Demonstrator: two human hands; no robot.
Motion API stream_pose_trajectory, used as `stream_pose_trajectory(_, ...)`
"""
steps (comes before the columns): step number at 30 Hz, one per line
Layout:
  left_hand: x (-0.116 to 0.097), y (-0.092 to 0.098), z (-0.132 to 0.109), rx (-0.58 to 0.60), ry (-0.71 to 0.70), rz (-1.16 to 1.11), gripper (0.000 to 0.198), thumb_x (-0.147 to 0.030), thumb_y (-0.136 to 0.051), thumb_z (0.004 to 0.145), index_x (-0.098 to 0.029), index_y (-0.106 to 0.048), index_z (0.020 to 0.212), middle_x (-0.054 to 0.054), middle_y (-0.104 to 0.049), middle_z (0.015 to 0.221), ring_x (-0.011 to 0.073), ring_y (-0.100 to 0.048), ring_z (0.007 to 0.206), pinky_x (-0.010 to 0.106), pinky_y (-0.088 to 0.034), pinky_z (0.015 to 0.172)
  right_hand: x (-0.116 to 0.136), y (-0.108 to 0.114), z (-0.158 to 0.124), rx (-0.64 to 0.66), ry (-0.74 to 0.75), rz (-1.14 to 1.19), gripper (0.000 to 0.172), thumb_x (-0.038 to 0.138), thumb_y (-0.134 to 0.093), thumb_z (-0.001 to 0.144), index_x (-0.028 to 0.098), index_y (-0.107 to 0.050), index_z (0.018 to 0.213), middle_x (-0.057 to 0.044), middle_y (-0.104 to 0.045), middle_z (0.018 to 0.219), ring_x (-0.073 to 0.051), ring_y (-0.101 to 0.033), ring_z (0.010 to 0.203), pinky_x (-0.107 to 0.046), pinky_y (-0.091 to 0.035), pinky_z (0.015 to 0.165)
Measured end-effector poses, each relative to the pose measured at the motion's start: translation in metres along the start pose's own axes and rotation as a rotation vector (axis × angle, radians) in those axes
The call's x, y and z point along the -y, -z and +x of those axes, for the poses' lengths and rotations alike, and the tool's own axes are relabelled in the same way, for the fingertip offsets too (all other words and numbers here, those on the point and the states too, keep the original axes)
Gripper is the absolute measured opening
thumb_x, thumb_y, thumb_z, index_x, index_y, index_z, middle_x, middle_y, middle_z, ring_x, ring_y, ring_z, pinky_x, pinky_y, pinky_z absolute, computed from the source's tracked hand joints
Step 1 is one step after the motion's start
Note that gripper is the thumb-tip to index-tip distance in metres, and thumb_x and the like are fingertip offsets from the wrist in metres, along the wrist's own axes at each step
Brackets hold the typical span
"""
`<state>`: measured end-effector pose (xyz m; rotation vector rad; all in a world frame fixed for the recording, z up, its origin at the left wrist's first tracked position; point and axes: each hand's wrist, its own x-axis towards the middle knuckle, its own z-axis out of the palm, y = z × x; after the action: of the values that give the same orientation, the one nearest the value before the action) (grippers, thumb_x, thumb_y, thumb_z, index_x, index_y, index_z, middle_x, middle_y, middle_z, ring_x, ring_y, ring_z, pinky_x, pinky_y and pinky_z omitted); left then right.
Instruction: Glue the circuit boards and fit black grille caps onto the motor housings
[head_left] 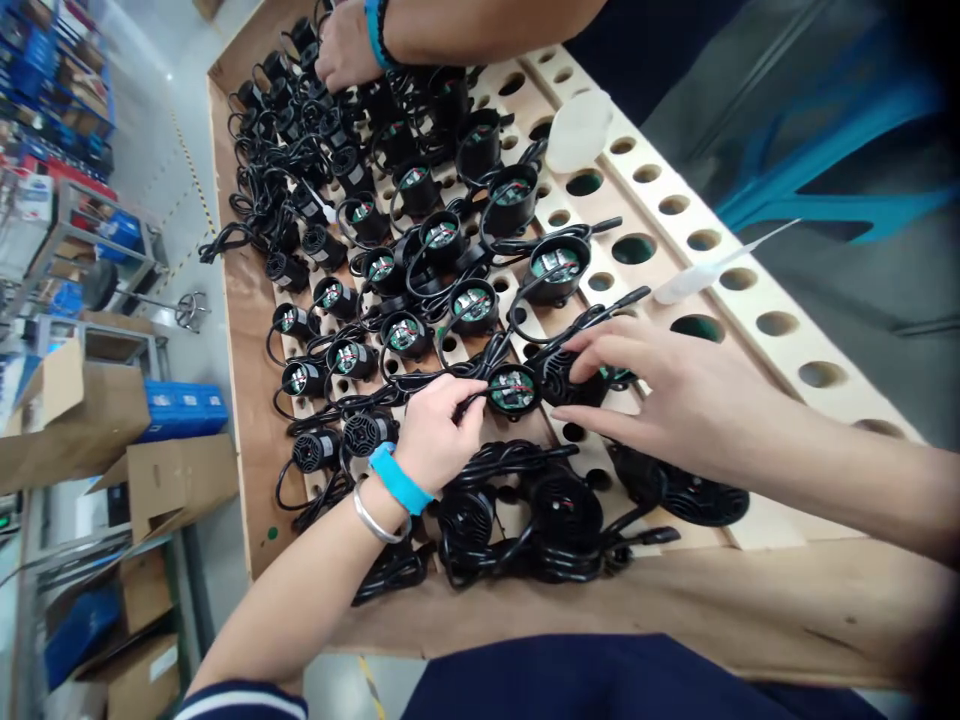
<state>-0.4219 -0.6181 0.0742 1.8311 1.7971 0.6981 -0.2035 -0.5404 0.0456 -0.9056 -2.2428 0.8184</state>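
My left hand [442, 425] is closed, with thumb and forefinger pinching a black cable [471, 398] beside a round black housing. Inside that open housing a green circuit board [514, 388] with thin wires shows. Just right of it, my right hand [660, 385] spans a black vented cap [564, 378], fingers at its upper edge and thumb along its lower edge. Part of the cap is hidden behind the fingers. Many similar cup-shaped housings [474, 305] with boards and coiled cables stand around in the holed wooden rack [750, 545].
Another person's hand [349, 45] works among the housings at the far left. On the rack's right side lie a translucent white bottle with a long thin nozzle [690, 280] and a pale round disc [579, 130]. Cardboard boxes [180, 485] and a blue stool [832, 150] stand beyond the rack.
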Motion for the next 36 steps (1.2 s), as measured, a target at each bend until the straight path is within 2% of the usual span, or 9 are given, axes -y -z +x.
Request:
stream_pose_trajectory(3, 0.001, 0.000, 0.001, 0.010, -0.070, 0.084, 0.014, -0.011, -0.057, 0.084, -0.014, -0.069, 0.090, 0.002, -0.062, 0.073, 0.0120, -0.055, 0.064, 0.024, -0.048, 0.061, -0.005, 0.001, 0.000, 0.019, -0.051, 0.009, 0.030, 0.048, -0.054, 0.087, 0.020, -0.055, 0.099, -0.009, -0.063, 0.093, -0.022, -0.061, 0.073, -0.037, -0.050, 0.061)
stream_pose_trajectory(7, 0.001, 0.002, 0.004, 0.027, -0.111, 0.151, 0.011, -0.010, -0.058, 0.084, -0.013, -0.068, 0.085, 0.003, -0.063, 0.073, 0.0121, -0.057, 0.065, 0.023, -0.049, 0.063, -0.009, -0.003, 0.000, 0.022, -0.002, 0.009, 0.042, 0.043, -0.057, 0.086, 0.016, -0.054, 0.118, -0.011, -0.061, 0.102, -0.025, -0.061, 0.088, -0.040, -0.053, 0.071)
stream_pose_trajectory(12, -0.003, 0.007, 0.011, 0.098, -0.147, 0.237, 0.011, -0.009, -0.057, 0.085, -0.013, -0.067, 0.084, 0.004, -0.064, 0.075, 0.0141, -0.060, 0.070, 0.026, -0.050, 0.067, -0.008, -0.009, 0.003, 0.037, 0.058, 0.049, 0.039, 0.032, -0.065, 0.080, 0.013, -0.059, 0.114, -0.012, -0.061, 0.106, -0.025, -0.061, 0.090, -0.039, -0.055, 0.077)
stream_pose_trajectory(15, -0.005, 0.010, 0.015, 0.145, -0.159, 0.280, 0.011, -0.011, -0.056, 0.086, -0.014, -0.067, 0.085, 0.004, -0.064, 0.075, 0.0148, -0.060, 0.070, 0.026, -0.051, 0.067, -0.007, -0.013, 0.006, 0.033, 0.064, 0.075, 0.036, 0.028, -0.067, 0.078, 0.016, -0.060, 0.111, -0.011, -0.061, 0.104, -0.026, -0.061, 0.092, -0.040, -0.055, 0.078)
stream_pose_trajectory(20, -0.007, 0.014, 0.020, 0.222, -0.173, 0.338, 0.011, -0.012, -0.055, 0.087, -0.014, -0.066, 0.085, 0.004, -0.063, 0.075, 0.0153, -0.060, 0.070, 0.027, -0.050, 0.067, -0.004, -0.023, 0.014, 0.051, 0.052, 0.108, 0.021, 0.027, -0.069, 0.072, 0.018, -0.064, 0.091, -0.011, -0.060, 0.101, -0.025, -0.061, 0.087, -0.039, -0.056, 0.071)
stream_pose_trajectory(24, -0.007, 0.016, 0.022, 0.267, -0.170, 0.349, 0.012, -0.013, -0.054, 0.088, -0.015, -0.065, 0.085, 0.004, -0.063, 0.076, 0.0156, -0.060, 0.070, 0.027, -0.049, 0.066, 0.000, -0.027, 0.020, 0.114, 0.011, 0.018, 0.018, 0.028, -0.067, 0.073, 0.019, -0.064, 0.088, -0.011, -0.060, 0.096, -0.027, -0.058, 0.085, -0.042, -0.051, 0.070)
stream_pose_trajectory(28, -0.006, 0.017, 0.022, 0.292, -0.146, 0.351, 0.013, -0.013, -0.052, 0.087, -0.015, -0.065, 0.085, 0.005, -0.064, 0.078, 0.0165, -0.061, 0.073, 0.028, -0.050, 0.068, 0.006, -0.031, 0.020, 0.160, 0.004, -0.076, 0.019, 0.025, -0.066, 0.074, 0.021, -0.064, 0.092, -0.009, -0.061, 0.099, -0.026, -0.057, 0.088, -0.039, -0.043, 0.070)
stream_pose_trajectory(32, -0.003, 0.017, 0.024, 0.350, -0.129, 0.357, 0.014, -0.011, -0.052, 0.085, -0.016, -0.065, 0.086, 0.005, -0.065, 0.082, 0.0171, -0.062, 0.075, 0.029, -0.051, 0.070, 0.012, -0.036, 0.020, 0.122, 0.087, -0.210, 0.021, 0.027, -0.064, 0.076, 0.019, -0.063, 0.094, -0.008, -0.061, 0.097, -0.025, -0.056, 0.088, -0.039, -0.035, 0.073)
stream_pose_trajectory(36, -0.002, 0.017, 0.026, 0.387, -0.113, 0.357, 0.014, -0.010, -0.052, 0.085, -0.015, -0.065, 0.088, 0.005, -0.066, 0.085, 0.0177, -0.063, 0.077, 0.030, -0.053, 0.072, 0.019, -0.037, 0.021, 0.078, 0.147, -0.337, 0.024, 0.032, -0.062, 0.080, 0.015, -0.062, 0.097, -0.007, -0.060, 0.092, -0.025, -0.056, 0.088, -0.042, -0.032, 0.078)
